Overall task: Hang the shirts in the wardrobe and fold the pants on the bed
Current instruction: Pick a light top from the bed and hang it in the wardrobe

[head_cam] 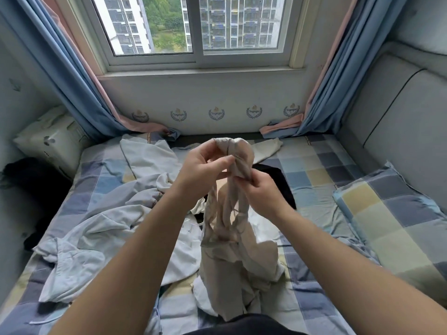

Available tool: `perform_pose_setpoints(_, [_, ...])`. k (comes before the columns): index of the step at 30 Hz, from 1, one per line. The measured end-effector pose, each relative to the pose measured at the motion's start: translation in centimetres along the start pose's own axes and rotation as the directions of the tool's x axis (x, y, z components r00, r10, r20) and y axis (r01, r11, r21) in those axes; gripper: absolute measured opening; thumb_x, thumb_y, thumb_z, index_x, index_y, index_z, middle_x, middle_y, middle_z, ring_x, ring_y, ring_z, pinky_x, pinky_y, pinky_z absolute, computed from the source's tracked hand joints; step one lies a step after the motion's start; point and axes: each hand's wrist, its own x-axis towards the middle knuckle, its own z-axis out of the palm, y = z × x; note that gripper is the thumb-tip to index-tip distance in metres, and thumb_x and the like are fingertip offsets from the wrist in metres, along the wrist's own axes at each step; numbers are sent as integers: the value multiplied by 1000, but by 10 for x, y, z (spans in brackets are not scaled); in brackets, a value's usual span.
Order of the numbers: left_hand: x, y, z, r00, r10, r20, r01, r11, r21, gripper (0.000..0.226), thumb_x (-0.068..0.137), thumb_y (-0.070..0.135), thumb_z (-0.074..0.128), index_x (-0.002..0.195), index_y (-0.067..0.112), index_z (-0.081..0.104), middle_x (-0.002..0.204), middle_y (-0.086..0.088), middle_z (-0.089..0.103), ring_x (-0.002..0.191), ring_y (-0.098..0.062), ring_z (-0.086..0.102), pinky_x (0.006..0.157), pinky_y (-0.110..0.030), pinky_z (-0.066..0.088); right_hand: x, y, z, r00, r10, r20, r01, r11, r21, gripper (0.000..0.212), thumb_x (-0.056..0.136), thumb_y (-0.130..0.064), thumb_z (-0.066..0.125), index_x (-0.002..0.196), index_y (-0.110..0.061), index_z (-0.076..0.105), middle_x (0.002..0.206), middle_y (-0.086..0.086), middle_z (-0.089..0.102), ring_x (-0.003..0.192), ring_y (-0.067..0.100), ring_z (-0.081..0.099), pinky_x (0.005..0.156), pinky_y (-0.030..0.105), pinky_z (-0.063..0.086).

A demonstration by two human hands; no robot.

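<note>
Beige garment (229, 228) held up over the middle of the bed (321, 165), bunched and twisted; hard to tell whether shirt or pants. Gripped at its top by the left hand (205, 170), pinched just below by the right hand (260, 192), lower end trailing onto the near clothes. Looks early in the task: pale shirts (101, 221) crumpled to the left, black garment (278, 180) beyond the hands, nothing visibly folded or hung.

You face a daylit sliding window (193, 25), blue curtains (72, 81) either side; a grey padded headboard (399, 117) lines the right edge of the bed (314, 153).
</note>
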Motion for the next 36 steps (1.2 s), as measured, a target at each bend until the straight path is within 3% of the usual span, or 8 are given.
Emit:
perform_pose_setpoints(4, [6, -22, -10, 949, 227, -217, -83, 848, 524, 47, 82, 12, 79, 123, 29, 62, 123, -6, 58, 111, -14, 56, 101, -36, 46, -2, -7, -39, 997, -53, -62, 61, 991, 122, 26, 93, -13, 49, 96, -29, 69, 87, -4, 70, 80, 8, 59, 72, 30, 52])
perform_pose_setpoints(8, [13, -54, 8, 994, 89, 62, -108, 836, 538, 94, 73, 14, 88, 152, 19, 38, 146, -4, 47, 135, -16, 43, 113, -32, 35, -4, -22, -72, 983, -84, 165, 62, 989, 136, 23, 96, 4, 57, 100, -13, 71, 83, 0, 71, 77, 9, 63, 66, 16, 49])
perform_pose_setpoints(11, [16, -77, 30, 961, -105, 256, 2, 928, 371, 49, 80, 10, 82, 119, 30, 61, 103, 15, 66, 93, -2, 62, 82, -24, 48, -9, -27, -93, 981, -93, 169, 67, 986, 154, 15, 94, 5, 60, 105, 2, 70, 92, 11, 72, 85, 17, 66, 75, 22, 53])
perform_pose_setpoints(14, [20, -101, 39, 982, -104, 156, 17, 879, 477, 20, 83, 3, 67, 73, 20, 62, 69, 11, 61, 66, -10, 54, 61, -29, 40, -15, -19, -115, 993, -108, -47, 111, 991, 76, 18, 93, 4, 61, 96, -8, 74, 87, 4, 73, 82, 12, 66, 76, 23, 54])
perform_pose_setpoints(20, [27, -113, 24, 949, -21, -314, 187, 840, 510, 30, 80, -3, 47, 93, 22, 57, 80, 8, 60, 81, -23, 59, 71, -33, 44, -27, 41, -144, 911, -47, -410, -126, 915, -383, 20, 88, -2, 56, 84, -19, 65, 77, -3, 67, 78, 21, 61, 68, 31, 45])
perform_pose_setpoints(24, [31, -101, 33, 981, -66, -184, 121, 945, 302, 21, 87, -3, 48, 88, 18, 52, 73, -1, 59, 57, -6, 57, 57, -29, 47, -35, 67, -128, 932, 108, -347, -277, 828, -488, 16, 82, -3, 55, 84, -19, 57, 78, 1, 63, 79, 30, 58, 62, 33, 39])
perform_pose_setpoints(29, [35, -81, 41, 1000, -23, 9, 19, 944, 329, 16, 89, 5, 58, 80, 18, 56, 62, 6, 52, 47, -3, 40, 46, -21, 35, -28, 55, -86, 986, 54, -156, -119, 888, -444, 5, 86, -25, 62, 83, -23, 59, 73, -1, 66, 72, 22, 61, 63, 40, 50])
perform_pose_setpoints(36, [28, -57, 6, 974, -180, 136, 142, 958, 250, 28, 66, 14, 67, 90, 3, 60, 76, -4, 57, 66, -14, 50, 62, -30, 39, -3, 21, -82, 916, -194, -351, 91, 953, -289, 13, 88, -12, 55, 84, -22, 64, 71, -9, 64, 69, 6, 59, 60, 19, 44])
